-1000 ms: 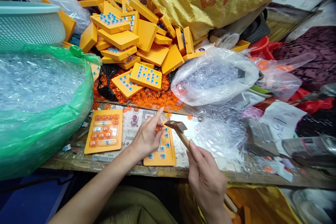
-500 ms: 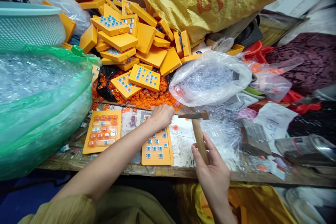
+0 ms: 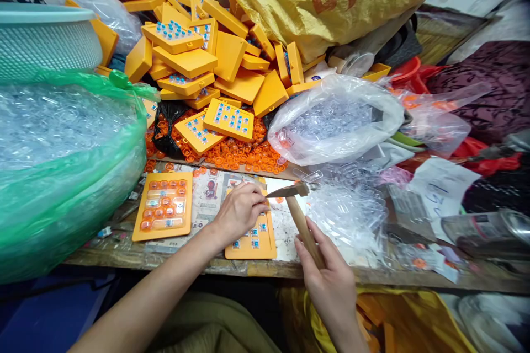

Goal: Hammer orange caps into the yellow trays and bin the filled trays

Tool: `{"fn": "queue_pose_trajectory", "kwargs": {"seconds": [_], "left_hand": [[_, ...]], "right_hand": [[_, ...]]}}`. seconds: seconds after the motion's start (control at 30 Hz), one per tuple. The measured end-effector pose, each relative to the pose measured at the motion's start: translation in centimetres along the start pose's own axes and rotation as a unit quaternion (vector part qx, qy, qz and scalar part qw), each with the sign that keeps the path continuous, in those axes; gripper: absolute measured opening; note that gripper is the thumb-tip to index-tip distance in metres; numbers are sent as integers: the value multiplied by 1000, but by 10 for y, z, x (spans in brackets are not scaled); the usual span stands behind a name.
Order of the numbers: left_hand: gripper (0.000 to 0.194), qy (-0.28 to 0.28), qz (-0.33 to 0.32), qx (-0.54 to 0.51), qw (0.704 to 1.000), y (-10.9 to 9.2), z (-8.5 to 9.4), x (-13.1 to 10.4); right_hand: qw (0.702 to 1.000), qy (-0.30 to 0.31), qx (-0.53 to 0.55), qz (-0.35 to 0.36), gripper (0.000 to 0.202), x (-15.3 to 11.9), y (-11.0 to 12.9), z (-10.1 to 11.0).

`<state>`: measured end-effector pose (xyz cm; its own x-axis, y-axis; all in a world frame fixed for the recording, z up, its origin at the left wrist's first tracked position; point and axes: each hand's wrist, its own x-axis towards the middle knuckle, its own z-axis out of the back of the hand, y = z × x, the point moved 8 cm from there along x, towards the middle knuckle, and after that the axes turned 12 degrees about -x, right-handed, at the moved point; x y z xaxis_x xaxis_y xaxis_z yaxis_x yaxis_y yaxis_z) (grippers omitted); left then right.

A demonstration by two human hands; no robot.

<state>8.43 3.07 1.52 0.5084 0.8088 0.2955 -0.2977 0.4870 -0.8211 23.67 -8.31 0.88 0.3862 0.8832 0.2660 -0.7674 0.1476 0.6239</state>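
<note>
My right hand (image 3: 329,276) is wrapped round the wooden handle of a hammer (image 3: 305,229). Its metal head, with a long pointed end, reaches left almost to my left fingers. My left hand (image 3: 240,207) is pinched closed over the upper part of a yellow-orange panel (image 3: 250,251) with small blue-and-clear switch pieces on it. What those fingers hold, if anything, is hidden. Left of them lies a second panel (image 3: 162,207), fitted with orange rings and clear covers.
Loose orange rings (image 3: 232,157) lie behind the panels, below a heap of similar panels (image 3: 192,63). A green bag (image 3: 136,149) of clear pieces bulges at left. To the right stand an open white bag (image 3: 331,151) and loose clear pieces (image 3: 351,209).
My left hand has come back from the orange rings, down and left onto the near panel. The hammer in my right hand has shifted slightly left and down.
</note>
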Motion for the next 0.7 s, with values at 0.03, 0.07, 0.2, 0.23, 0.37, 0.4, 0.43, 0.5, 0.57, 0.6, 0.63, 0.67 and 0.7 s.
{"fn": "queue_pose_trajectory", "kwargs": {"seconds": [0.03, 0.07, 0.2, 0.23, 0.37, 0.4, 0.43, 0.5, 0.57, 0.6, 0.63, 0.67, 0.7], "left_hand": [[10, -1, -2, 10, 1000, 1, 0, 0], [12, -1, -3, 20, 1000, 1, 0, 0], [16, -1, -4, 43, 999, 3, 1, 1], [15, 1, -4, 41, 999, 4, 0, 1], [11, -2, -1, 25, 1000, 4, -4, -1], [12, -4, 0, 21, 1000, 3, -4, -2], [12, -4, 1, 15, 1000, 3, -3, -2], [9, -8, 0, -4, 1000, 4, 4, -1], [14, -45, 6, -1, 999, 11, 21, 3], [16, -75, 13, 14, 997, 17, 33, 7], [14, -107, 22, 32, 994, 24, 45, 11], [12, -133, 30, 48, 990, 31, 56, 16], [12, -148, 33, 52, 987, 38, 65, 21]], "right_hand": [[999, -11, -18, 34, 36, -1, 5, 2], [997, -26, -33, 63, 37, -1, 10, 5], [983, -105, -73, 133, 44, -2, 26, 21], [979, -111, -91, 148, 45, -2, 30, 22], [952, -69, -228, 193, 42, -4, 39, 12], [946, -62, -251, 195, 43, -4, 39, 10], [946, -58, -255, 191, 42, -4, 37, 9], [963, -46, -202, 169, 40, -2, 32, 9], [986, -42, -119, 109, 35, 4, 20, 12], [994, -45, -84, 62, 35, 7, 12, 14], [997, -48, -56, 8, 37, 9, 3, 15], [997, -48, -33, -43, 41, 11, -5, 15], [995, -43, -13, -87, 46, 12, -12, 14]]}}
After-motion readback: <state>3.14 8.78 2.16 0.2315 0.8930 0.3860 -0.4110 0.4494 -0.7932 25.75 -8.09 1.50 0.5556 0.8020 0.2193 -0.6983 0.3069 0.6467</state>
